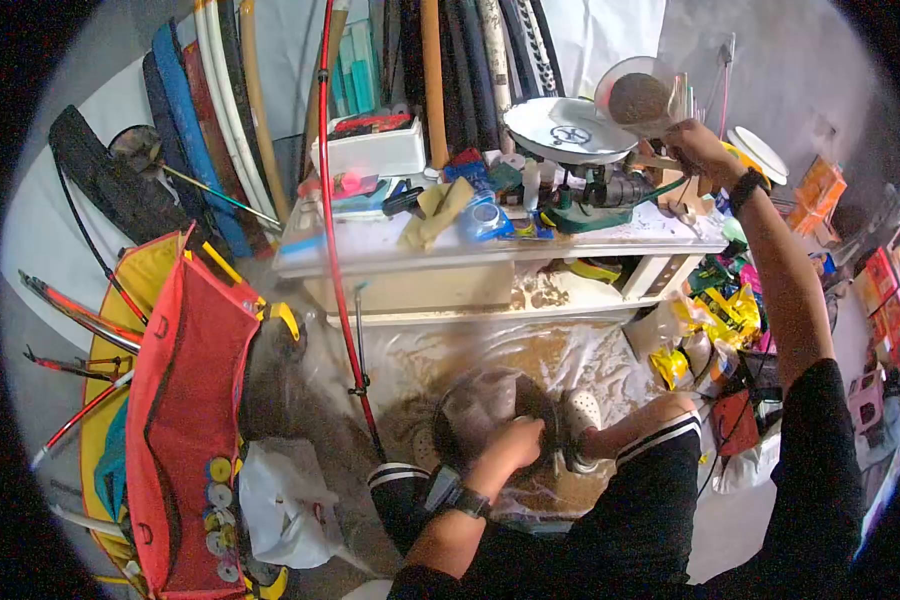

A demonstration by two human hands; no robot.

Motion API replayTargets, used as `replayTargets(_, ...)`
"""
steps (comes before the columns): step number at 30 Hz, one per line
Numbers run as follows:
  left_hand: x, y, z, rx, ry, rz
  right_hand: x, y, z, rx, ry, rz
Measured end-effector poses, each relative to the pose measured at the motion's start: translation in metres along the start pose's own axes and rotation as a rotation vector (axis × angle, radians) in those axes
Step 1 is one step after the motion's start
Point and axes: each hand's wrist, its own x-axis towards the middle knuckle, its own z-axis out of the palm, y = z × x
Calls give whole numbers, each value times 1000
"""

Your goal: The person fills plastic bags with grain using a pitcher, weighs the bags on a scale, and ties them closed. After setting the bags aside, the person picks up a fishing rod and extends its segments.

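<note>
My right hand [705, 150] is raised at the back right, closed around a round, pale-rimmed cup [642, 94] with brown grainy material inside. The cup is tilted beside the right edge of a white dish [568, 130] with a blue mark, which sits raised above the cabinet top. Low in front of me, my left hand [513, 445] is closed over a dark round basin [448, 420] on the floor. A pale, translucent plastic bag [478, 405] lies in the basin beside that hand. Whether the left fingers grip the bag cannot be made out.
A white cabinet [410, 285] holds a white box [375, 152] and clutter. A red fishing rod [336, 230] leans in front of it. The open red bag [190, 400] stands left, yellow packets [725, 315] lie right. Plastic sheeting [590, 350] covers the floor near my feet.
</note>
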Motion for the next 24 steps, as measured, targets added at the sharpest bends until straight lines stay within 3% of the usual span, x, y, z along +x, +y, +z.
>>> replayTargets(3, -1, -1, -1, 2, 45, 31, 28, 7, 4, -148, 54, 36)
replayTargets(5, -3, 1, -7, 22, 80, 33, 29, -1, 14, -69, 78, 68)
replayTargets(8, -7, 5, -19, 24, 59, -12, 52, 14, 17, -286, 100, 48)
replayTargets(10, -12, 14, -30, 35, 30, -72, 69, 29, 13, -978, -11, -310)
replayTargets(11, -12, 13, -30, 33, 30, -73, 70, 32, 13, -979, -13, -312)
replayTargets(13, -11, 12, -29, 54, 42, -48, 60, 18, 17, -778, 97, -103)
replayTargets(19, -12, 14, -29, 54, 86, -19, 32, -12, 13, -806, 420, -126)
replayTargets(23, -12, 23, -41, 84, 16, -42, 25, -26, 4, -870, 473, -196)
replayTargets(24, -10, 20, -36, 25, 92, -14, 20, -35, 5, -870, 475, -195)
